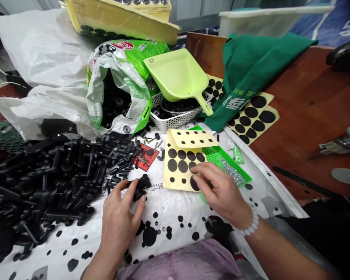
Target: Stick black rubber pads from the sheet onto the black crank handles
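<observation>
Left of the sheet, our left hand partly hides a black part; we cannot tell whether its fingers grip it. Our right hand, fingers bent, covers some discs at the sheet's right edge, its hold unclear. The flap hides part of the tray right of the sheet.

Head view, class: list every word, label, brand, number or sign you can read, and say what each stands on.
No text reads with certainty.
Green cloth: white characters, broken up by folds and blurred.
Green plastic bag: red logo and small print, too blurred.
Blue material at top right: part of a white character, unreadable.
White table cover: small dark characters, partly covered, too small.
</observation>
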`<control>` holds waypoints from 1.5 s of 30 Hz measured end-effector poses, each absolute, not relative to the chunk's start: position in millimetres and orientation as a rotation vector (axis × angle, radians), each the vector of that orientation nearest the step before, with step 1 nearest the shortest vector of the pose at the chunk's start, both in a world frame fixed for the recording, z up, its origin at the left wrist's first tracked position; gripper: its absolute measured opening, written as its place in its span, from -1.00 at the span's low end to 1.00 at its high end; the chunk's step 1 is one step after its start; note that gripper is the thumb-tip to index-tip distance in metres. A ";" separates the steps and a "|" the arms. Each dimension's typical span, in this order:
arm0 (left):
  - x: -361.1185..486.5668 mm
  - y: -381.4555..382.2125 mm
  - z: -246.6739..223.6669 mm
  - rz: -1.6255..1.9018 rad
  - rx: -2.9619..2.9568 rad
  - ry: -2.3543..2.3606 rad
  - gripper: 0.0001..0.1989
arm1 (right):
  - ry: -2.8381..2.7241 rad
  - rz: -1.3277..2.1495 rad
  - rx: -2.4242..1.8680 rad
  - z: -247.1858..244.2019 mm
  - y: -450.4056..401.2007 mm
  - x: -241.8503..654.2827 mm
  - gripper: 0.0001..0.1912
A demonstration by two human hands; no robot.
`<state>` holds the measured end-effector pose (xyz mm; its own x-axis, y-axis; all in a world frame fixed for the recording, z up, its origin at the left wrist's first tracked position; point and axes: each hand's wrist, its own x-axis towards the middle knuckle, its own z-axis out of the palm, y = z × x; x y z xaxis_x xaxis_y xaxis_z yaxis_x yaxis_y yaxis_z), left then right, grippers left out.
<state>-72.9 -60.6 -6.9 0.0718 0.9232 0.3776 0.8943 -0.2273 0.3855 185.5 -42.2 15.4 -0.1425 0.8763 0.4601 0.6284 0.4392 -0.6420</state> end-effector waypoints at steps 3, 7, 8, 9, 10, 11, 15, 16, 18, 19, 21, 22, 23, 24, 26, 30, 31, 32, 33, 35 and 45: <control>-55.4 -64.2 -2.4 1.097 2.253 1.802 -0.64 | -1.898 0.263 -1.367 9.0 -41.5 202.5 -0.82; -9.5 -70.0 0.2 0.827 1.555 1.280 -0.68 | -1.965 0.212 -1.426 -0.4 -43.6 209.1 -0.80; 2.6 -69.0 -1.0 0.732 1.332 1.173 -0.63 | -1.974 0.223 -1.431 -2.1 -44.0 209.0 -0.80; 13.7 -66.7 -2.8 0.700 1.148 1.099 -0.60 | -1.980 0.235 -1.432 -3.5 -44.3 208.5 -0.79; 23.4 -63.5 -4.9 0.708 0.999 1.049 -0.58 | -1.988 0.249 -1.430 -4.5 -44.5 207.7 -0.79; 31.3 -59.6 -6.9 0.733 0.883 1.015 -0.58 | -1.998 0.261 -1.428 -5.2 -44.5 206.8 -0.79; 46.3 -46.3 -11.5 0.844 0.661 0.994 -0.63 | -2.040 0.280 -1.430 -6.6 -43.4 203.4 -0.79; 47.1 -44.8 -11.7 0.863 0.649 0.996 -0.64 | -2.049 0.284 -1.428 -6.7 -43.2 202.8 -0.79; 47.2 -44.0 -12.0 0.893 0.646 1.001 -0.65 | -2.057 0.292 -1.418 -6.7 -43.2 202.1 -0.78; 46.9 -44.4 -12.3 0.900 0.643 1.002 -0.65 | -2.059 0.294 -1.412 -6.4 -43.4 201.9 -0.78; 45.7 -45.5 -13.6 0.906 0.640 1.002 -0.66 | -2.054 0.299 -1.400 -5.2 -43.5 201.8 -0.80; 45.0 -45.9 -14.5 0.906 0.641 1.002 -0.67 | -2.049 0.306 -1.395 -4.2 -43.1 202.0 -0.81; 44.4 -46.3 -15.4 0.905 0.642 0.999 -0.68 | -2.045 0.323 -1.394 -3.0 -42.2 202.1 -0.83; 43.7 -46.5 -16.3 0.904 0.644 0.996 -0.69 | -2.044 0.347 -1.395 -1.6 -40.9 202.4 -0.86; 42.7 -46.6 -17.4 0.901 0.645 0.984 -0.69 | -2.052 0.399 -1.401 1.6 -36.6 203.1 -0.89; 42.3 -45.9 -16.2 0.913 0.626 0.963 -0.66 | -2.101 0.444 -1.399 6.3 -27.7 203.2 -0.86; 42.4 -45.7 -15.7 0.918 0.617 0.959 -0.64 | -2.115 0.435 -1.395 6.9 -27.0 202.5 -0.86; 42.4 -45.6 -15.2 0.923 0.606 0.956 -0.62 | -2.130 0.418 -1.390 7.1 -27.3 201.3 -0.86; 42.2 -45.5 -14.9 0.927 0.594 0.953 -0.61 | -2.145 0.394 -1.382 7.0 -28.9 199.7 -0.85; 41.5 -45.8 -15.3 0.928 0.565 0.948 -0.62 | -2.177 0.340 -1.360 6.3 -35.7 195.5 -0.81; 39.0 -48.3 -15.8 0.915 0.488 0.908 -0.62 | -2.186 0.320 -1.071 21.7 -91.8 211.4 -0.87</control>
<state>39.0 -48.3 -15.8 0.2926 0.8403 -0.4563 -0.4634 0.5420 0.7010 211.4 -91.8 21.7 -0.4358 0.7715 0.4636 0.6065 0.6323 -0.4821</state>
